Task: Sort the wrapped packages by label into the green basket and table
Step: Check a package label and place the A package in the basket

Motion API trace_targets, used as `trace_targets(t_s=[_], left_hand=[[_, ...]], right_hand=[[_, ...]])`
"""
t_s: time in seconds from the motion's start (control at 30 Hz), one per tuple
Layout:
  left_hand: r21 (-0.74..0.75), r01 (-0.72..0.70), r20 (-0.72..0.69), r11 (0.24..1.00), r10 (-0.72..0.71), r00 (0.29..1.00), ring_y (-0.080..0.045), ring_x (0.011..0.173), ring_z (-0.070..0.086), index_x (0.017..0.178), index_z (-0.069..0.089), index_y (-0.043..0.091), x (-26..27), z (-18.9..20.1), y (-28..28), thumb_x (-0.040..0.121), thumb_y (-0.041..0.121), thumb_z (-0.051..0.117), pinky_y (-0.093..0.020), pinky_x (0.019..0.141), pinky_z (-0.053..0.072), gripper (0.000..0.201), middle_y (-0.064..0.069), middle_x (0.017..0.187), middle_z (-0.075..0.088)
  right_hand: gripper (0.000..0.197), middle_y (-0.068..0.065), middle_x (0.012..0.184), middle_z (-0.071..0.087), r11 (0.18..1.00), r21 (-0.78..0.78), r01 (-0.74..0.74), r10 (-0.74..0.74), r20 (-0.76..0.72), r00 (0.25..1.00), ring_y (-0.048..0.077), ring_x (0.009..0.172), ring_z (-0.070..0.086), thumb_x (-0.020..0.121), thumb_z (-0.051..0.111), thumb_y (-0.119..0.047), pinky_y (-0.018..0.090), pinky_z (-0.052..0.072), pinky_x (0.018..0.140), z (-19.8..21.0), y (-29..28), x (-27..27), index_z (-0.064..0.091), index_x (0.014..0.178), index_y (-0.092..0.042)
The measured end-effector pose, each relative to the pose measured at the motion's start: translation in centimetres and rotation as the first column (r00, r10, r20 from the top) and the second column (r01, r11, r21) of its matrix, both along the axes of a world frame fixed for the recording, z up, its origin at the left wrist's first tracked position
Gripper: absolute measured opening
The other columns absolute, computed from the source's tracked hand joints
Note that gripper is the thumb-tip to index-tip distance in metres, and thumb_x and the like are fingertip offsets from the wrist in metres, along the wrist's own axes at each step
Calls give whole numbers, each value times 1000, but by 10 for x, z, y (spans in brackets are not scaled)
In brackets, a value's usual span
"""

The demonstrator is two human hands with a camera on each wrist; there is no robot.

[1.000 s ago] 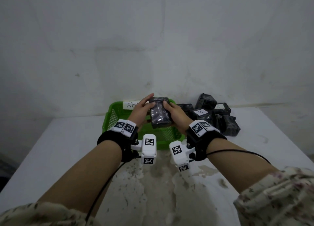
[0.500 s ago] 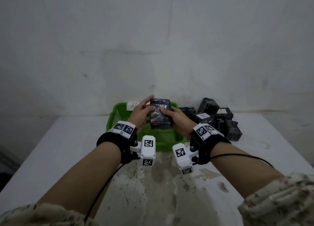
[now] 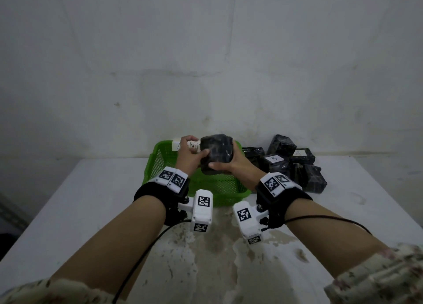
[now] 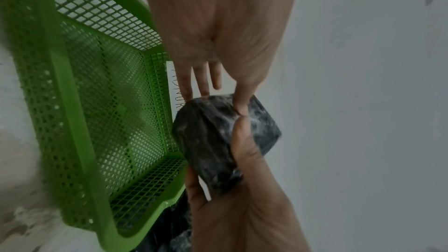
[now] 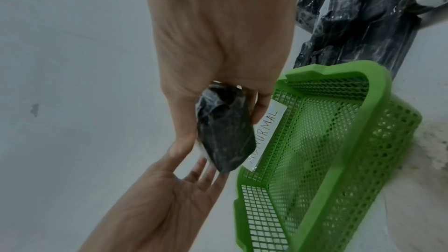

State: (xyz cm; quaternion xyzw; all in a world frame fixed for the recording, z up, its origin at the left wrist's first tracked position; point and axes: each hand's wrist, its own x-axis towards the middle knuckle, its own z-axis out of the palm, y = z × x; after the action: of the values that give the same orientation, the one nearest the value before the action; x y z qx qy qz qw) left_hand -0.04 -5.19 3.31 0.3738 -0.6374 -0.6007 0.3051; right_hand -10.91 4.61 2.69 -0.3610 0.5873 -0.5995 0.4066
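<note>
A black plastic-wrapped package [image 3: 216, 153] hangs above the far part of the green mesh basket [image 3: 160, 159]; no label shows on its visible faces. My left hand [image 3: 192, 149] pinches its left side, thumb in front and straight fingers behind. My right hand [image 3: 231, 160] grips its right side and bottom, thumb across the front. In the left wrist view the two thumbs meet on the package [image 4: 213, 141]. The right wrist view shows the package [image 5: 225, 137] beside the basket's white "ABNORMAL" label [image 5: 264, 135]. The basket interior looks empty.
A pile of several black wrapped packages [image 3: 295, 166] lies on the table right of the basket, against the wall; one shows a white "B" label [image 3: 273, 158]. The white table [image 3: 91, 200] has worn, stained patches near me. A grey wall stands right behind.
The package has been turned between both hands and now shows a broader face. It sits slightly higher over the basket. My left fingers have moved behind it.
</note>
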Motion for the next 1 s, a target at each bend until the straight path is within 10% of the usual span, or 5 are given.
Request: trace_targets(t_s=[0.13, 0.27, 0.47, 0.63, 1.0], left_hand=[[172, 29, -19, 985, -26, 999, -32, 103, 57, 105, 52, 13, -2, 4, 3, 97, 17, 45, -43, 85, 51, 11, -19, 112, 58], [309, 128, -121, 942, -94, 988, -26, 102, 59, 116, 54, 13, -1, 1, 3, 96, 48, 41, -44, 93, 47, 42, -13, 113, 62], [223, 90, -117, 971, -65, 991, -20, 85, 59, 132, 43, 9, -1, -3, 0, 92, 11, 55, -31, 65, 50, 42, -19, 130, 53], [173, 247, -81, 953, -237, 968, -27, 102, 57, 131, 49, 13, -1, -1, 5, 91, 9, 56, -31, 74, 52, 41, -17, 133, 52], [32, 189, -78, 981, -186, 979, -27, 120, 52, 141, 40, 14, -1, 1, 11, 94, 11, 53, -37, 101, 45, 49, -15, 137, 48]], right_hand=[[59, 11, 137, 36, 999, 43, -11, 14, -59, 998, 37, 127, 45, 91, 61, -27, 48, 44, 103, 4, 1, 2, 36, 144, -36], [41, 13, 112, 61, 998, 15, -57, 59, -130, 990, 16, 95, 63, 97, 45, -2, 16, 52, 75, 9, 10, -3, 50, 138, -10], [26, 7, 99, 57, 995, 8, 104, -104, -3, 995, 16, 79, 57, 91, 57, -7, 28, 45, 71, -1, 7, -12, 59, 116, -17], [52, 13, 126, 60, 996, 58, 75, -81, 125, 989, 27, 108, 64, 92, 58, -37, 43, 52, 93, -5, -3, -7, 43, 137, -17], [37, 5, 103, 68, 998, -14, 63, -57, 276, 959, 22, 87, 67, 97, 50, -25, 42, 55, 81, -5, -4, 1, 49, 132, -13]])
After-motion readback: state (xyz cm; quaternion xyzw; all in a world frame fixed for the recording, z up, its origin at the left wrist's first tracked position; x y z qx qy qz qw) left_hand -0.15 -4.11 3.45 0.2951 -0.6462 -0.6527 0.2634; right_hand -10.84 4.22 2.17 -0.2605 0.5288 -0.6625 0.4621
